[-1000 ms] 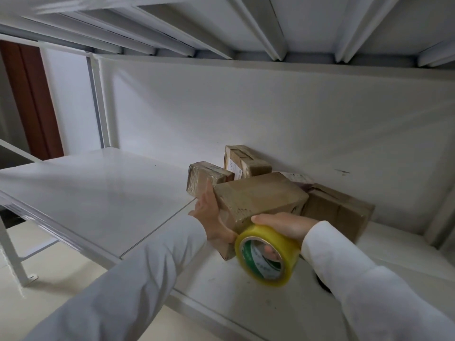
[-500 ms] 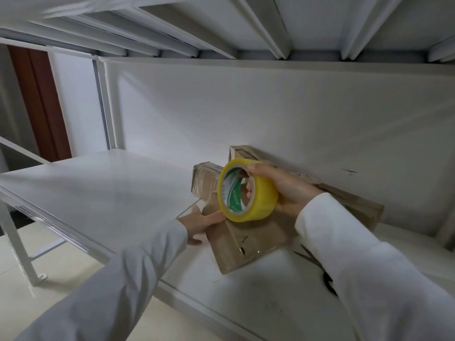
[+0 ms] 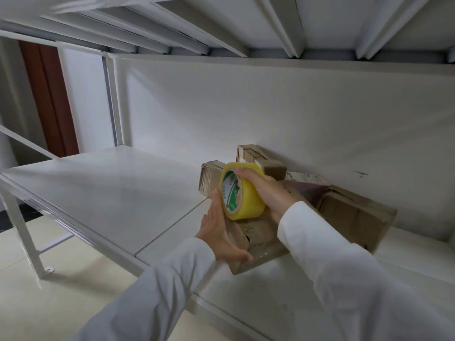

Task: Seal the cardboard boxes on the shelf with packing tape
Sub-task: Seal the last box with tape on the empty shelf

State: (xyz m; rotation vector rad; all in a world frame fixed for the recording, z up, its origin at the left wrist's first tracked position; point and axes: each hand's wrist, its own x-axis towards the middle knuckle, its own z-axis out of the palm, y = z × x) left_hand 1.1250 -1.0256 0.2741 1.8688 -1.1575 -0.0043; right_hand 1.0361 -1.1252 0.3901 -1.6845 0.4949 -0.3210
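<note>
Having been lifted from the shelf (image 3: 103,193) front edge onto the box (image 3: 258,236), the tape (image 3: 242,193) is gripped by the right hand (image 3: 268,193) while the left hand (image 3: 219,232) is pressed flat against the box side, so a strip is probably being laid.

Soft, even daylight filled the scene, dim overall and somewhat grey. The white shelf (image 3: 103,193) surface was brightest at the left, suggesting light arrived from that side, and carried a faint sheen without harsh glare. Gentle shadows sat behind the cardboard boxes (image 3: 354,217) and under the upper shelf ribs (image 3: 283,23). Wide-angle distortion bent straight lines near the edges. The top-left corner looked smeared by motion blur.
</note>
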